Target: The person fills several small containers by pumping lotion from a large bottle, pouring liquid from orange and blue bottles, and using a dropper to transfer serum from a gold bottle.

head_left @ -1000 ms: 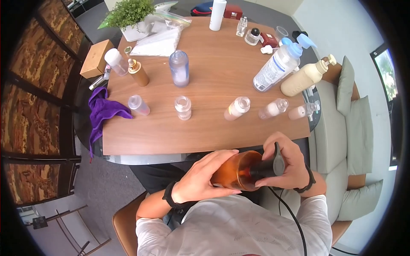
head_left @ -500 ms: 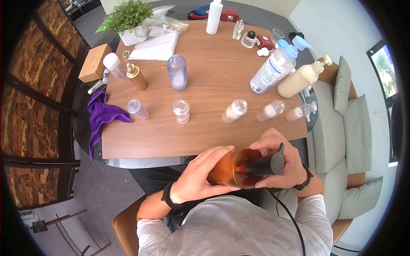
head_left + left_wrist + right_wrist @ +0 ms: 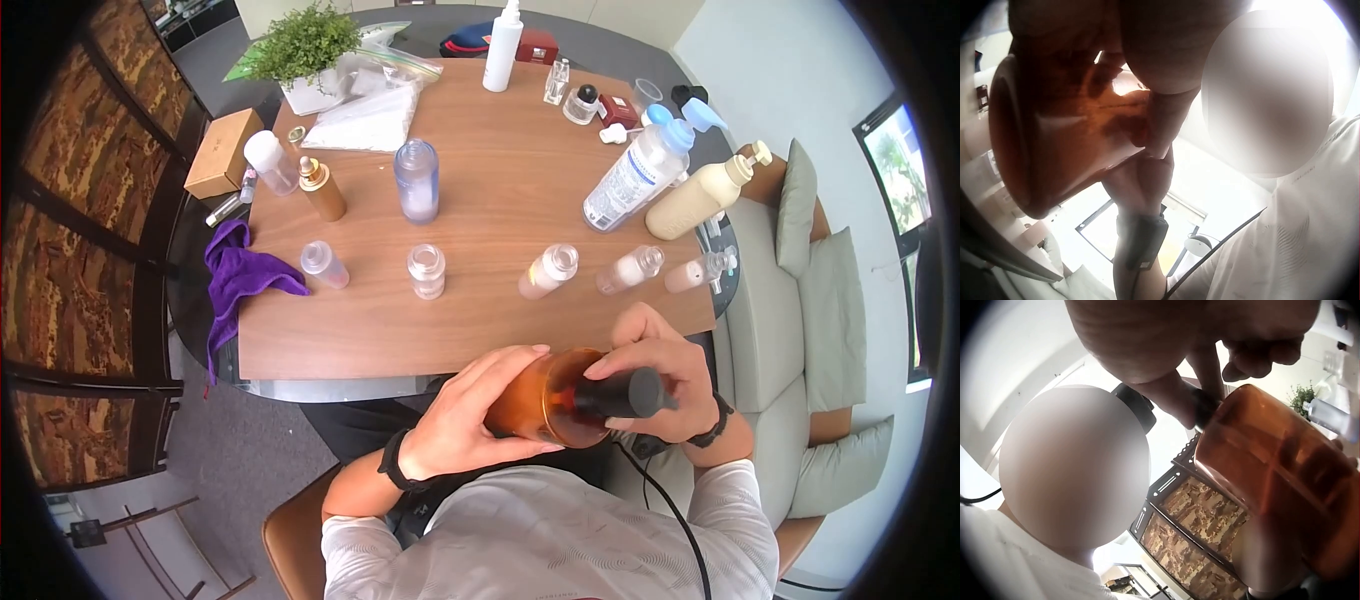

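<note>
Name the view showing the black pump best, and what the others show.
The head view: most of the black pump shows, the right hand covering part. The right wrist view shows only a dark piece by the amber bottle; the left wrist view, nothing I can make out.

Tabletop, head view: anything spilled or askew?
No visible spill. The purple cloth looks askew: crumpled and draped over the wooden tabletop's left edge. Second from left in the near row, a clear bottle stands uncapped.
</note>
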`<state>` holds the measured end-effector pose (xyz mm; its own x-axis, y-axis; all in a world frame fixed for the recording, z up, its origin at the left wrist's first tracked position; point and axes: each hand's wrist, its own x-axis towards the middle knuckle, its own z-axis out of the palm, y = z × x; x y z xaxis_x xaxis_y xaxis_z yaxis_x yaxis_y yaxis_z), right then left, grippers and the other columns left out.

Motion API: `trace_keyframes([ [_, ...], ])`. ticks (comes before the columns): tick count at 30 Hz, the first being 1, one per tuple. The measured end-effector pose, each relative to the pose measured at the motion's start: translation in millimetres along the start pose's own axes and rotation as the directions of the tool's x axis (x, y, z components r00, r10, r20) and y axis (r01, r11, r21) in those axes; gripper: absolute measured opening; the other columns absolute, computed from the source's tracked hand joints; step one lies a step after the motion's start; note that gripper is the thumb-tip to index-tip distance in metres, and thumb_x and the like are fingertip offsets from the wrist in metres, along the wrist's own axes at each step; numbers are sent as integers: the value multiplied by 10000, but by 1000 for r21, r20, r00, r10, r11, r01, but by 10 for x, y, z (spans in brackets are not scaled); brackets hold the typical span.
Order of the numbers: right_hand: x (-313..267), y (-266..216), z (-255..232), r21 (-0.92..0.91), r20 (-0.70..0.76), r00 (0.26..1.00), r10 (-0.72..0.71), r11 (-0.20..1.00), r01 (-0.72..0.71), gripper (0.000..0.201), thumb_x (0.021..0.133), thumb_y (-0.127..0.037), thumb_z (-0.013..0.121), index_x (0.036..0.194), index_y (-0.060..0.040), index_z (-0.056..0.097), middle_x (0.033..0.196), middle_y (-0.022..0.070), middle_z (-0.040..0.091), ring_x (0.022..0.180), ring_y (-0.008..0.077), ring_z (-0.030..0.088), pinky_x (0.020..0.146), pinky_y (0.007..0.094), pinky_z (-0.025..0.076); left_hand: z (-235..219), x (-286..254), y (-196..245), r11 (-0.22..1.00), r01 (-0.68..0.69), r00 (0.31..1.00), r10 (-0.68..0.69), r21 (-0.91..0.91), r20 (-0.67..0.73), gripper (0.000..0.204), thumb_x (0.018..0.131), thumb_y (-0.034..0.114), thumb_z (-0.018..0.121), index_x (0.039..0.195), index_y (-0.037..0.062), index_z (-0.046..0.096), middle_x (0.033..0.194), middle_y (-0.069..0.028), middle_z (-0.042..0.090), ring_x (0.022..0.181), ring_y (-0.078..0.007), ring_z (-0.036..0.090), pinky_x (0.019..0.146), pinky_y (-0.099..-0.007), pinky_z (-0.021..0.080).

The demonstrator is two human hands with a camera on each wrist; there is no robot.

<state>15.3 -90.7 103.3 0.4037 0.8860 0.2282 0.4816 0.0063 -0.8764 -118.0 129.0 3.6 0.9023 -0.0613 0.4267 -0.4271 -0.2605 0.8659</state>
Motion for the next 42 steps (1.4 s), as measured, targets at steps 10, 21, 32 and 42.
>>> trace_keyframes([
  [10, 23, 33, 34, 58, 13, 1000, 11, 998, -12, 515, 727, -166, 977, 1143, -60, 693, 1040, 28, 528, 840, 111, 460, 728, 236, 354, -39, 12, -7, 1000, -9, 1000, 9, -9, -7, 917, 730, 291, 971, 1464, -8, 508, 1424, -196, 604, 1246, -378, 626, 1056, -436, 508],
  [21, 72, 20, 97, -132, -53, 998, -30, 991, 22, 499, 756, -200, 959, 1154, -43, 701, 988, 46, 617, 889, 168, 528, 783, 287, 425, -33, -12, -27, 1000, 10, 1000, -10, -7, -5, 926, 741, 278, 961, 1485, -4, 486, 1452, -195, 588, 1262, -387, 611, 1067, -445, 498],
  [32, 0, 32, 125, -223, -89, 996, -5, 975, -16, 599, 693, -206, 993, 1178, -51, 678, 989, 54, 615, 935, 202, 563, 827, 328, 449, 14, -30, -70, 1000, 1, 1000, 0, 19, -10, 912, 757, 266, 947, 1493, 11, 473, 1460, -188, 572, 1281, -396, 589, 1078, -458, 488],
  [42, 14, 26, 219, -206, -34, 996, 80, 975, -85, 978, 620, -216, 1028, 1441, -45, 526, 1331, 106, 549, 1177, 234, 581, 1013, 359, 468, 4, -8, -71, 1000, -18, 998, 19, 11, -57, 928, 757, 250, 945, 1506, 19, 447, 1468, -183, 566, 1289, -397, 582, 1083, -463, 481],
])
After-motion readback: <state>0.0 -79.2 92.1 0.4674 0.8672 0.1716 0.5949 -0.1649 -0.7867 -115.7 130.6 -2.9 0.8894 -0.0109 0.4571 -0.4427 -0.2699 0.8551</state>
